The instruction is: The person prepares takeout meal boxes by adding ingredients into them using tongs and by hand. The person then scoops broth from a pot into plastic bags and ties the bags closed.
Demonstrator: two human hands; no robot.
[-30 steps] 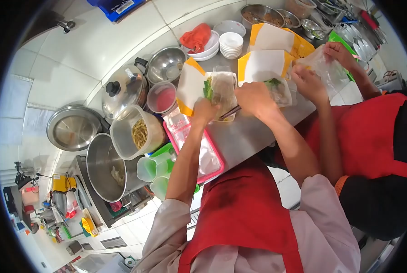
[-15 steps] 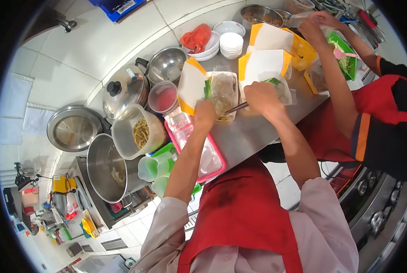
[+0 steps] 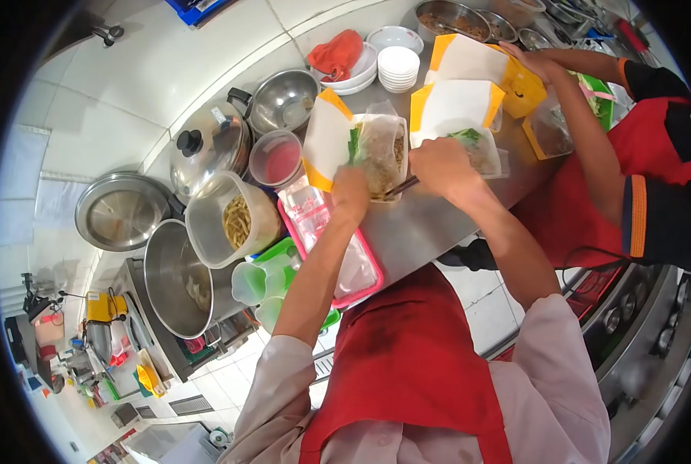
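My right hand [image 3: 442, 166] is closed around dark chopsticks [image 3: 402, 187], whose tips reach the near edge of an open takeaway box [image 3: 398, 131]. My left hand [image 3: 351, 189] is at that box's near left corner, with its fingers curled and partly hidden. Inside lie brownish noodles [image 3: 380, 179], leafy greens [image 3: 354, 145] on the left, and a clear plastic bag [image 3: 378, 139] over part of the food. The box's white and yellow lid [image 3: 326, 143] stands folded back. Just beyond my right hand is a second open box [image 3: 455, 104] with greens and a clear bag.
A co-worker's hand [image 3: 532, 60] touches a yellow box [image 3: 522, 89] at the right. Left of my box are a pink-rimmed tray [image 3: 359, 274] with plastic packs, a tub of brown strips [image 3: 272, 224] and a large pot [image 3: 148, 286]. White bowls [image 3: 399, 63] stand behind.
The bag in the nearer box has shifted, showing more noodles on its right side. My hands stay nearly in place. The co-worker's hands have moved from a clear bag down to the yellow box.
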